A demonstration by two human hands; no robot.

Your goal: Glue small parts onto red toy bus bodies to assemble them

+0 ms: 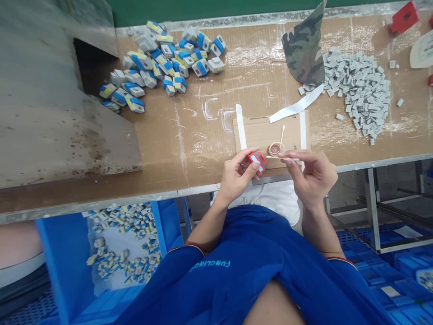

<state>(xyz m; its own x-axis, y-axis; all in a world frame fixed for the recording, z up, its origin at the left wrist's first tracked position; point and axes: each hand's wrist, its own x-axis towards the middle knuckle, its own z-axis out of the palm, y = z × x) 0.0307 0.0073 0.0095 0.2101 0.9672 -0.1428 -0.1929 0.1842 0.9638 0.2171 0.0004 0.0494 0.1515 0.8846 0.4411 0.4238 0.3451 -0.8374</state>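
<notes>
My left hand (237, 176) is closed around a small red block (258, 161) with grey and pale blue on its face. In my right hand (313, 176), thumb and forefinger pinch a thin cotton swab (275, 157), whose tip points left at the red block, a short gap away. Just beyond the swab sits a small round container (276, 148). A second cotton swab (282, 134) leans from it. Both hands are above the near edge of a cardboard sheet (257, 128), held with white tape (240, 126).
Blue, yellow and grey blocks (169, 58) are heaped at the back left beside a metal chute (67, 104). Small grey pieces (365, 90) lie at the right near a camouflage flap (306, 49). A blue bin (67, 253) of similar blocks stands below left. Another person's arm (16, 243) shows there.
</notes>
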